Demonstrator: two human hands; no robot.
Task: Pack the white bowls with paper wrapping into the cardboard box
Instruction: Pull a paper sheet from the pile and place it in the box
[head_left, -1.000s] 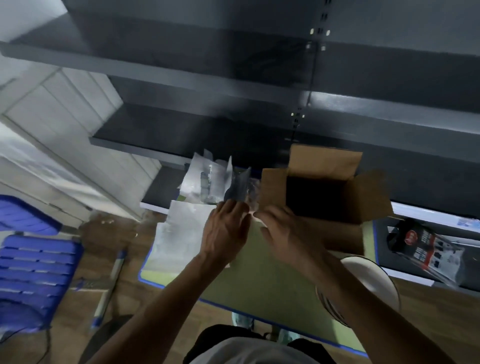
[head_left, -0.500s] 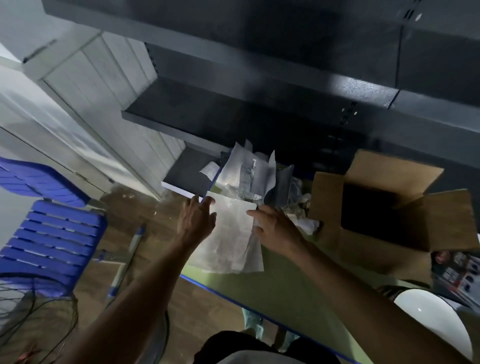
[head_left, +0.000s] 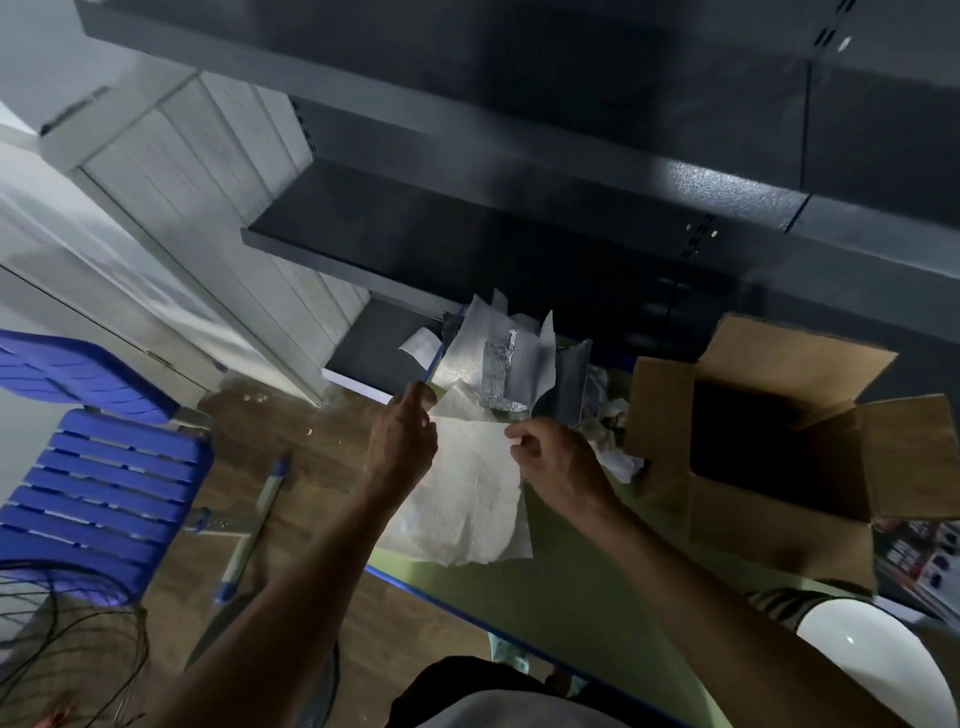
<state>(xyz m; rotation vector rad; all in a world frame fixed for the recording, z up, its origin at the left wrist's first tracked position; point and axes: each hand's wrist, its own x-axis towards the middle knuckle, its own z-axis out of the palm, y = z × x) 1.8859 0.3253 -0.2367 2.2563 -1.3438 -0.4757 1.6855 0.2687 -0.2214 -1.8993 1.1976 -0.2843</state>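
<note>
White paper sheet (head_left: 470, 499) pinched at both top corners, left hand (head_left: 402, 447) and right hand (head_left: 553, 462); long axis runs toward person. Box (head_left: 769, 499) open, upright.

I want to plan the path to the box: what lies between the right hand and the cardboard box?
In the head view, crumpled paper scraps lie on the green table between the right hand and the open cardboard box.
</note>
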